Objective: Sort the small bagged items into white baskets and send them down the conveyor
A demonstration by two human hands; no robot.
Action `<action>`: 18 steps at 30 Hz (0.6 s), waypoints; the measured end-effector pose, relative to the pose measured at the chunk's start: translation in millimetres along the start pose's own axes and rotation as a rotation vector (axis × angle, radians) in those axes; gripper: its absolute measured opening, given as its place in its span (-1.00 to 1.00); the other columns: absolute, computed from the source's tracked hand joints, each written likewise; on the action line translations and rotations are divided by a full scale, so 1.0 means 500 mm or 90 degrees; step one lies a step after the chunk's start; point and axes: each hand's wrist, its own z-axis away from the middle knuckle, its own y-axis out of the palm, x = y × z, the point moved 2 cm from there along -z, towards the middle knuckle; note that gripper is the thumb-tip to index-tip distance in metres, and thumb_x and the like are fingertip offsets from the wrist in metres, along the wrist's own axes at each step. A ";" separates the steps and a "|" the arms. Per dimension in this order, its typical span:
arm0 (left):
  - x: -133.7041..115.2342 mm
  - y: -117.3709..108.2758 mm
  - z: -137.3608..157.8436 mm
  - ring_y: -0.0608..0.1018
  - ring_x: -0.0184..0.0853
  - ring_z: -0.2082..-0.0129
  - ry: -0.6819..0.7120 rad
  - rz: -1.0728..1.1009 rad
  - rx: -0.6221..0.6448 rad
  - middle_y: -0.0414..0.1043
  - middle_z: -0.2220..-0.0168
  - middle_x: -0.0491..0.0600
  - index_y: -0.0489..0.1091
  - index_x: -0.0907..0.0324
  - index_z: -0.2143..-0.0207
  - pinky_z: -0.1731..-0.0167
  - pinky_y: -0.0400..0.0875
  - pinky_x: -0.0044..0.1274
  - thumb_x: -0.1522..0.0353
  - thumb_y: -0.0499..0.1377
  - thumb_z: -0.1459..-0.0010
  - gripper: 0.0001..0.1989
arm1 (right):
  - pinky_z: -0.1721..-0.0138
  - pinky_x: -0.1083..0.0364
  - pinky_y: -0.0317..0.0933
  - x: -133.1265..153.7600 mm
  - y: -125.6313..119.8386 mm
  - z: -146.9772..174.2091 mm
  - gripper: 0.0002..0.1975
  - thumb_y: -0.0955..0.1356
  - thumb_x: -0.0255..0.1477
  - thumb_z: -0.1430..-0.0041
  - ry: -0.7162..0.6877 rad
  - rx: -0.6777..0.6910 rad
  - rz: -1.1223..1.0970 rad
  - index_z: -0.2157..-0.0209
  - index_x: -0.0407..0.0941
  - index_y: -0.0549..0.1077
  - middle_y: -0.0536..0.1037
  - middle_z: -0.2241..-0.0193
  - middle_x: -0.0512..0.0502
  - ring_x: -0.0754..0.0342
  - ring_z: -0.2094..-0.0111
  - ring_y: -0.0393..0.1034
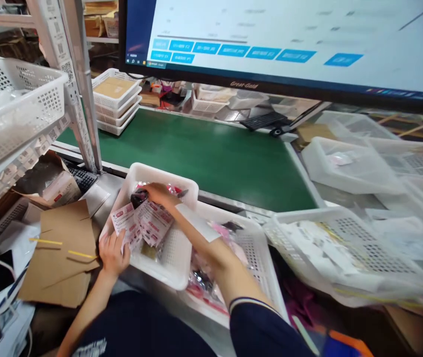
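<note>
At a grey metal bench [113, 191], handling red-and-white printed packets [155, 223] in a white plastic basket [174, 275].
Half-curling the left hand [113, 252] at their edge, bending the right hand [161, 194] over a black wrapped item [138, 200], showing neither grip clearly; facing a green belt [204, 153] beyond.

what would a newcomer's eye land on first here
Probably the big black-framed monitor with blue buttons, across the upper right. Below it lies a flat green surface. In the foreground, the left hand and right hand are at white, red-printed slips in a white perforated plastic basket.
</note>
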 end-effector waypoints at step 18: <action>0.005 -0.004 -0.016 0.76 -0.10 0.08 0.054 -0.016 0.001 0.76 0.05 0.15 0.60 0.21 -0.19 -0.11 0.44 -0.26 0.34 0.17 -0.48 -0.66 | -0.42 -0.20 0.32 -0.106 -0.018 0.297 -0.43 0.35 -0.36 -0.48 0.180 -0.105 0.021 -0.43 -0.20 0.40 0.51 -0.39 -0.46 -0.28 -0.40 0.43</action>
